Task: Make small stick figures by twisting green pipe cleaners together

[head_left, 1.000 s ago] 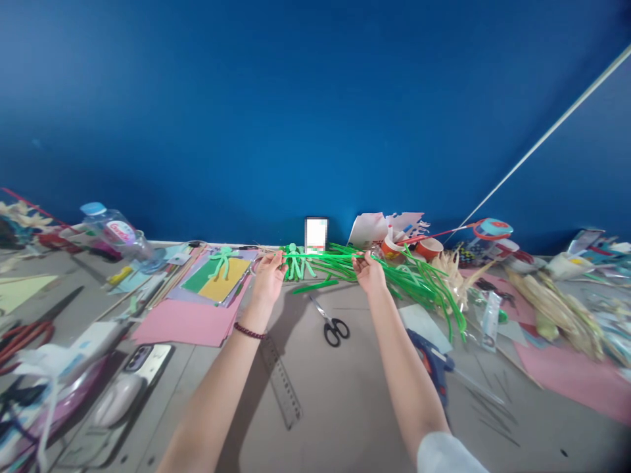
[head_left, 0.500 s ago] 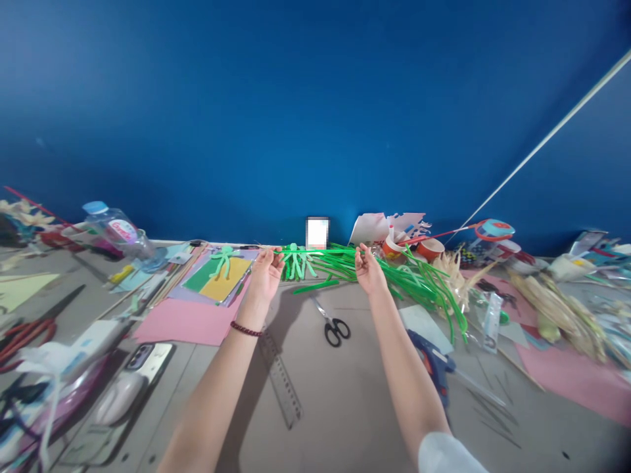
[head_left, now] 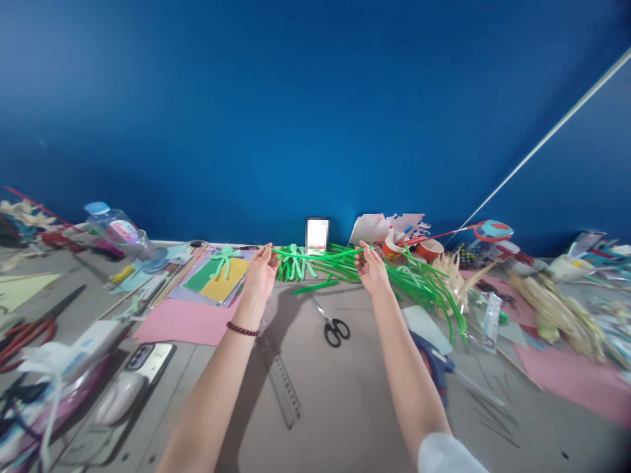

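Note:
A green pipe cleaner [head_left: 325, 256] is stretched level between my two hands, above the table. My left hand [head_left: 262, 268] pinches its left end, and my right hand [head_left: 369, 265] pinches the right end. Behind it lie a light green bent pipe-cleaner figure [head_left: 296, 264] and a spread pile of green pipe cleaners [head_left: 419, 286], which reaches to the right past my right hand. One short green piece [head_left: 316, 286] lies in front of the pile. Between my forearms rest black-handled scissors [head_left: 336, 332] and a clear ruler [head_left: 280, 378].
A blue glue gun [head_left: 431, 361] lies beside my right forearm. To the left are pink paper [head_left: 187, 320], coloured sheets [head_left: 224, 279], a phone [head_left: 152, 358] and a plastic bottle [head_left: 121, 230]. Orange cups [head_left: 430, 249] and dried husks [head_left: 542, 295] stand or lie at the right. A blue wall rises behind.
My left hand has moved slightly left and up, my right hand barely. The pipe cleaner between them stays held at both ends and now sags slightly. Things on the table have not moved.

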{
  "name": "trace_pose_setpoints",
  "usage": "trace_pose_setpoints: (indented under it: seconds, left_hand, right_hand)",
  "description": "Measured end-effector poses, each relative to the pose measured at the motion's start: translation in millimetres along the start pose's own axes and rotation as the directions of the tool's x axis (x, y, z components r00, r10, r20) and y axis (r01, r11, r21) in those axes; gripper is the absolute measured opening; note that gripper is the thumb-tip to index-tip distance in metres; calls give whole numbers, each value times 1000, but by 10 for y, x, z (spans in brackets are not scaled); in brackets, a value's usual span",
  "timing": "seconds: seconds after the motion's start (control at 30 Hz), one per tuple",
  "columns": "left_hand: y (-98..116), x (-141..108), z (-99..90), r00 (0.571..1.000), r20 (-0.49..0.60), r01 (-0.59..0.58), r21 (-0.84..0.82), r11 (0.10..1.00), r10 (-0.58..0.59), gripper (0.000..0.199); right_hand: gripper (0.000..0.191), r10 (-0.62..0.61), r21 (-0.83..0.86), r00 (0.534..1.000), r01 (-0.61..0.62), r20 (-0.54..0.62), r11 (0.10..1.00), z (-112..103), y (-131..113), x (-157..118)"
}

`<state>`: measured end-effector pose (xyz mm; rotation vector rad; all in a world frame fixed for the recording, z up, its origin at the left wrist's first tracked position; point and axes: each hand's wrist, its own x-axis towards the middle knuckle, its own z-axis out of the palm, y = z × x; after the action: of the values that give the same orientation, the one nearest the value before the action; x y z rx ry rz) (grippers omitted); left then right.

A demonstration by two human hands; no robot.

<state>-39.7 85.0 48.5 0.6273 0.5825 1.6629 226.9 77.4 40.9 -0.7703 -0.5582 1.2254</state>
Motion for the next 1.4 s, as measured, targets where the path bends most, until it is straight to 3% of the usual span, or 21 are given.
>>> trace_pose_setpoints:
  seconds: [0.17, 0.4, 0.6, 0.83, 1.4]
  left_hand:
    - [-15, -71, 90, 998, 55, -28, 117, 993, 21, 22]
    - [-79, -201, 248, 994, 76, 41, 374, 927, -75, 24]
    - [-68, -341, 402, 992, 125, -70, 531, 844, 3, 22]
    - [-76, -406, 478, 990, 142, -74, 572, 817, -10, 21]
    - [-140, -390, 405, 986, 169, -109, 703, 703, -16, 18]
  right_hand:
    - [19, -16, -43, 998, 18, 58, 999, 69, -3, -36]
    - [31, 2, -216, 978, 44, 208, 975, 287, 43, -184]
    - [36, 74, -343, 919, 69, 386, 937, 508, 102, -364]
    - [33, 103, -386, 892, 84, 440, 919, 666, 263, -478]
    - [39, 81, -367, 897, 94, 434, 926, 660, 336, -486]
